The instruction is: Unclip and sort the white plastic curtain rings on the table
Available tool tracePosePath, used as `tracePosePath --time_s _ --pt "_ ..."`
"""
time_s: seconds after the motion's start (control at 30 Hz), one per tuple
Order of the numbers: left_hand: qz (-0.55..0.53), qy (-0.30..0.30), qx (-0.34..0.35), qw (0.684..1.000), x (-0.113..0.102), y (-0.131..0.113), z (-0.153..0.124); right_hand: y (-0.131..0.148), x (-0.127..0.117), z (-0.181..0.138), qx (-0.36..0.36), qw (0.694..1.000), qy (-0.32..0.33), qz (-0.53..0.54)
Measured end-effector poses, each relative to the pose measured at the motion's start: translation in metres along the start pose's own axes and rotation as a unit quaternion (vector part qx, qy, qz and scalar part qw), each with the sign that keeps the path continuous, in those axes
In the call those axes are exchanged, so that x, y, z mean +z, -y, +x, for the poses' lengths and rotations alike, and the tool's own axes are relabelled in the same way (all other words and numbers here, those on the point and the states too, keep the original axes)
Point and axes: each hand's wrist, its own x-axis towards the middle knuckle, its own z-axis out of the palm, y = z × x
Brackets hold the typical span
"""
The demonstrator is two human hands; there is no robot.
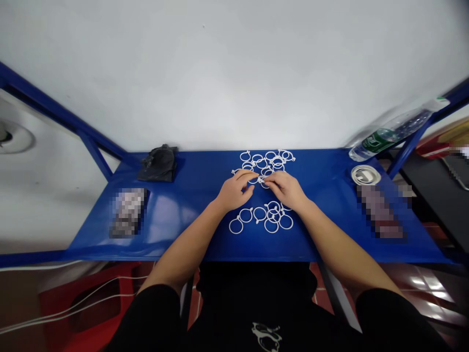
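White plastic curtain rings with small eyelets lie on the blue table in two loose groups, a far group (257, 159) and a near group (260, 213). At the front of the far group, my left hand (236, 189) rests with its fingers stretched forward and its thumb apart, the fingertips by a ring. My right hand (287, 189) is opposite, thumb and fingertips pinched at the eyelet of a white curtain ring (264, 186). Both hands' fingertips are close together, and they partly hide the rings between them.
A black pouch (159, 164) lies at the back left, with a blurred-out flat item (128, 212) before it. On the right are a water bottle (388, 134), a coiled white cable (365, 175) and another blurred-out item (381, 210). A white wall (234, 88) rises behind the table.
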Motion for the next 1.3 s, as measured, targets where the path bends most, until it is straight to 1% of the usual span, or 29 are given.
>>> tracePosePath --time_s 0.03,0.1,0.23,0.3,0.4,0.6,0.7,0.77,0.93,1.0,1.17,1.3 --pt "0.000 0.002 -0.005 1.000 -0.002 0.000 0.000 -0.002 -0.001 0.000 0.000 1.000 -0.011 -0.010" --pt "-0.003 0.037 -0.004 0.999 -0.006 0.001 0.001 -0.005 -0.001 0.000 0.001 1.000 -0.015 -0.023" --pt "-0.014 0.173 0.001 0.985 -0.014 0.000 0.001 -0.006 0.000 -0.001 0.008 1.000 -0.012 -0.022" --pt "-0.015 0.222 0.006 0.975 -0.016 -0.001 0.000 -0.005 0.000 -0.002 0.015 1.000 -0.012 -0.020" --pt "-0.017 0.249 0.010 0.968 -0.018 -0.001 -0.002 -0.005 0.000 -0.001 0.022 1.000 0.001 -0.021" --pt "-0.038 0.261 0.011 0.965 -0.018 0.003 -0.003 -0.006 0.004 -0.002 0.014 0.999 0.024 -0.016" --pt "-0.022 0.250 0.013 0.968 -0.016 0.004 -0.002 -0.006 0.005 -0.002 0.007 1.000 0.024 -0.009" --pt "0.001 0.226 0.007 0.974 -0.014 0.003 -0.001 -0.005 0.005 -0.003 0.007 1.000 0.028 -0.005" --pt "0.038 0.116 -0.004 0.993 -0.008 -0.002 0.002 0.002 0.004 -0.002 0.014 0.998 0.062 0.011" --pt "0.046 0.085 0.013 0.995 -0.004 -0.004 0.001 0.005 0.005 -0.002 0.010 0.997 0.078 0.022" --pt "0.049 0.034 0.083 0.995 0.007 -0.005 -0.001 0.007 0.006 -0.003 0.021 0.993 0.106 0.043" --pt "0.052 0.011 0.111 0.992 0.011 -0.006 -0.003 0.008 0.005 -0.002 0.013 0.990 0.126 0.061"
